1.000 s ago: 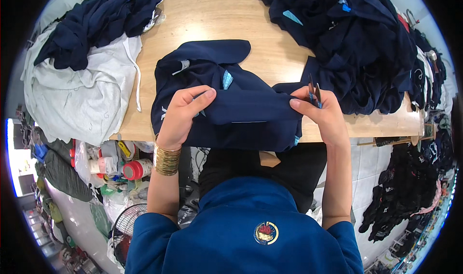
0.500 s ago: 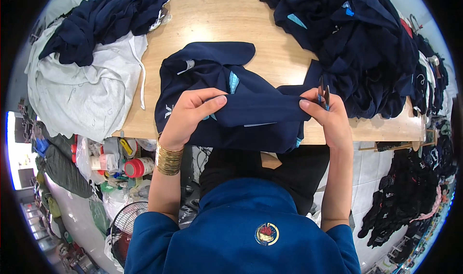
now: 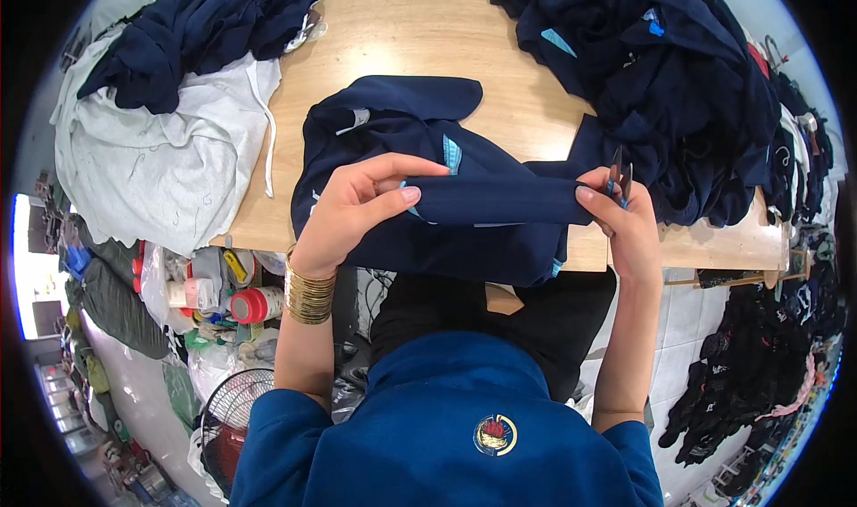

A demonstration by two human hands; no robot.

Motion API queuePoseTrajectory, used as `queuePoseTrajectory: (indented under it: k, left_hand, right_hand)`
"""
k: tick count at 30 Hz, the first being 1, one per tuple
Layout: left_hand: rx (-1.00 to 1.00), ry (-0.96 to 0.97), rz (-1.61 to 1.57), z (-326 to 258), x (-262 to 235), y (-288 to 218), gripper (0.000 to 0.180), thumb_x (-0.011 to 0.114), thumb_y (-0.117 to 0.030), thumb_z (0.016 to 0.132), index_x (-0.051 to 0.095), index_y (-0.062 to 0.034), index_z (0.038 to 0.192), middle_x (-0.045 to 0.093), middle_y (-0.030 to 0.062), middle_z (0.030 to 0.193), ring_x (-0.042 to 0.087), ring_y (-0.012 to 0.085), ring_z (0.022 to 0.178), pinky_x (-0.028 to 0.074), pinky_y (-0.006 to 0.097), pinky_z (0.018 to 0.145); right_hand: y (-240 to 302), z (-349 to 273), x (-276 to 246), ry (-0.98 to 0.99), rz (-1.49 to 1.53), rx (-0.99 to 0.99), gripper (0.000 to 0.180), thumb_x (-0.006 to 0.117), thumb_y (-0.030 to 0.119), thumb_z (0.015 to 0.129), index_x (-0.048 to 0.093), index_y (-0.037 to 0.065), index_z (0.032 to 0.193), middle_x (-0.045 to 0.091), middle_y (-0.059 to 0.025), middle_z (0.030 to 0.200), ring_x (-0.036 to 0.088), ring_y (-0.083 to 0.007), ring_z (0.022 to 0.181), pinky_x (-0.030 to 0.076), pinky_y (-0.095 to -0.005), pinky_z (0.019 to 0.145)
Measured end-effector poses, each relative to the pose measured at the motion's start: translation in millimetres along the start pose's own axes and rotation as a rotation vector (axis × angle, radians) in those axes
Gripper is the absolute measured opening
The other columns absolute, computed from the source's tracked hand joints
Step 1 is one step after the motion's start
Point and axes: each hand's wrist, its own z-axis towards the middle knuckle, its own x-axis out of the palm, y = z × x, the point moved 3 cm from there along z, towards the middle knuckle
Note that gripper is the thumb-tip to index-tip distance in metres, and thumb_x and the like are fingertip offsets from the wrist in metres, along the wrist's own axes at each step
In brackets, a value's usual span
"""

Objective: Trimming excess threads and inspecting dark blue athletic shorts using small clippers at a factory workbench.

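A navy garment [image 3: 428, 250] lies bunched at the table's near edge, with light blue pieces and a small white label on it. Its folded band [image 3: 500, 200] is drawn flat between my two hands. At the band's left end, my left hand [image 3: 353, 212] pinches the cloth between thumb and fingers. The other end is gripped by my right hand [image 3: 625, 226], thumb on top. Small thread snips [image 3: 618, 175] are also tucked in the right hand, their dark blades pointing away from me.
On the wooden table [image 3: 402, 25], a large navy garment heap [image 3: 661, 87] fills the far right. White cloth [image 3: 161, 168] with dark clothing [image 3: 214, 34] on it covers the left. Below stand a red-lidded jar [image 3: 256, 305] and a fan [image 3: 232, 418]; black garments [image 3: 750, 364] hang at right.
Both hands have shifted slightly right with the band. My left fingers have slid a little along its upper edge, and the snips' blades show a bit wider apart.
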Motion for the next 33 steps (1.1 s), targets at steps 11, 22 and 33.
queuePoseTrajectory:
  k: [11, 22, 33]
  left_hand:
    - [-0.023, -0.02, 0.039, 2.4, -8.4, 10.3, 0.036, 0.054, 0.001, 0.078, 0.059, -0.0031, 0.113, 0.063, -0.0011, 0.087, 0.05, -0.0003, 0.07, 0.038, 0.014, 0.064]
    - [0.052, 0.172, 0.318, 0.5, -11.4, 18.5, 0.039, 0.053, 0.0, 0.072, 0.059, -0.0043, 0.111, 0.066, 0.0045, 0.086, 0.059, 0.0073, 0.074, 0.045, 0.021, 0.07]
    - [0.148, -0.682, 0.973, -30.0, -94.4, 57.9, 0.036, 0.061, -0.021, 0.083, 0.056, -0.0032, 0.113, 0.06, 0.0129, 0.106, 0.061, 0.0238, 0.088, 0.047, 0.035, 0.078]
  right_hand:
    - [-7.8, 11.5, -7.9, -0.068, 0.033, 0.027, 0.009, 0.067, 0.011, 0.077, 0.065, 0.004, 0.082, 0.05, 0.007, 0.062, 0.034, -0.0008, 0.052, 0.021, -0.0194, 0.048]
    - [-7.1, 22.1, -12.0, -0.069, -0.067, 0.054, 0.01, 0.066, 0.009, 0.076, 0.064, 0.002, 0.082, 0.051, 0.0046, 0.063, 0.042, -0.0031, 0.058, 0.031, -0.0187, 0.055]
    - [-105.0, 121.4, -63.7, -0.322, -1.092, -0.161, 0.036, 0.061, 0.012, 0.073, 0.055, 0.002, 0.107, 0.054, -0.019, 0.1, 0.056, -0.0352, 0.089, 0.046, -0.0385, 0.079]
